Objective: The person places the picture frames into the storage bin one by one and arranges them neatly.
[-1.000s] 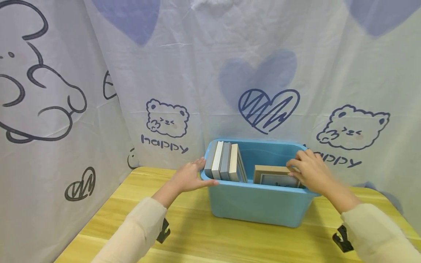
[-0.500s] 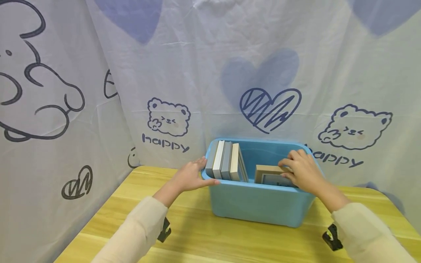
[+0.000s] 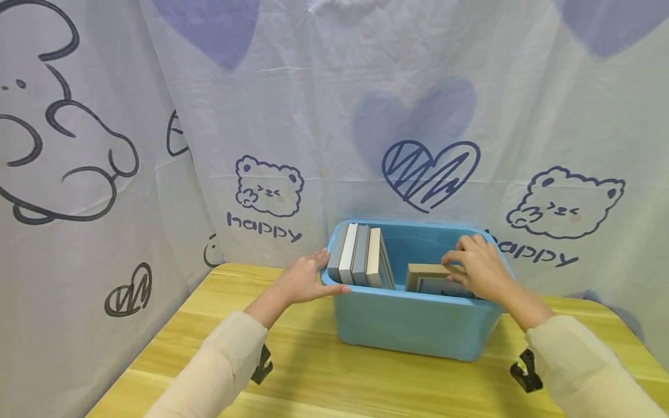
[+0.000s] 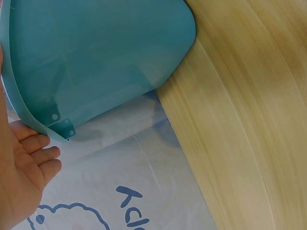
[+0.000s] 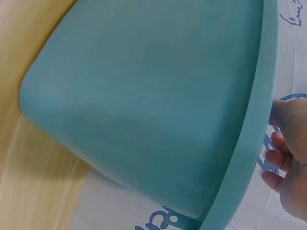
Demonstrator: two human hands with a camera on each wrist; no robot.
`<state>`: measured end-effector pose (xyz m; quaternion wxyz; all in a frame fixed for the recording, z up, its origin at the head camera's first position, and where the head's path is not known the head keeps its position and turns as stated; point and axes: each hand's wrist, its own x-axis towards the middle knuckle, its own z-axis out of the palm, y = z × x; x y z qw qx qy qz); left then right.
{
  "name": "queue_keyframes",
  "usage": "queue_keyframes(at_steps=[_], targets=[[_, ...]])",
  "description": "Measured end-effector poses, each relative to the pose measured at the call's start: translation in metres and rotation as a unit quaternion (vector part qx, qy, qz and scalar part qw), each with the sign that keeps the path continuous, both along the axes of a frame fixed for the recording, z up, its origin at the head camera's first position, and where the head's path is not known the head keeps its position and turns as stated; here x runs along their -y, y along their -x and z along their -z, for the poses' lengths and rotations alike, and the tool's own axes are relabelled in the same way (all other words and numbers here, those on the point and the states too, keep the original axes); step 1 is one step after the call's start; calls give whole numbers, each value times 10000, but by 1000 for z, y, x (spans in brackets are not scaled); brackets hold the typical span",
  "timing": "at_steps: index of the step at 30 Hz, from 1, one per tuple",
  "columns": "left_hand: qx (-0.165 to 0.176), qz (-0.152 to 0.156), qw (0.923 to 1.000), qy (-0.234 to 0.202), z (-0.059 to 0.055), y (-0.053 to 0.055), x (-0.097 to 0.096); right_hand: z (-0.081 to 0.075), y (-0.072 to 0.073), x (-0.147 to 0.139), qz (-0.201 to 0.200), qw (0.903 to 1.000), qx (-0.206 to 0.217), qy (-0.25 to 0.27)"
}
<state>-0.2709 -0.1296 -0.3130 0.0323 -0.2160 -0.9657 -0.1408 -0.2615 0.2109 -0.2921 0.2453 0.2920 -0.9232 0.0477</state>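
A blue plastic bin stands on the wooden table. My left hand holds its left end, thumb along the front rim and fingers at the side; in the left wrist view those fingers curl by the rim. Several upright books, grey, white and cream, lean together inside at the left. Toward the right front, a tan-edged book with a grey panel stands partly above the rim. My right hand pinches its top edge, fingertips behind and thumb in front. The bin wall hides the book's lower part in the right wrist view.
A white printed curtain hangs close behind the bin and along the left side. The wooden table extends in front of the bin. Black wrist mounts stick out below the sleeves.
My right hand has shifted slightly left along the tan-edged book's top edge, away from the bin's right corner. The left hand keeps its hold, and the books look unmoved.
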Motion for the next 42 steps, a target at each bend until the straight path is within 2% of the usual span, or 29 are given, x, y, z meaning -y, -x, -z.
queue_keyframes(at_steps=[13,26,35,42], targets=[[58,-27,10000,28,-1,-1,-1,-6,2,1,-4,9996,206,-182],[1,7,10000,-12,1,0,0,-9,8,1,106,9992,392,-38],[-52,21,10000,-10,-1,0,0,-17,11,11,213,9982,556,-76],[-34,14,10000,-4,-1,-1,0,-12,15,25,313,9968,735,15]])
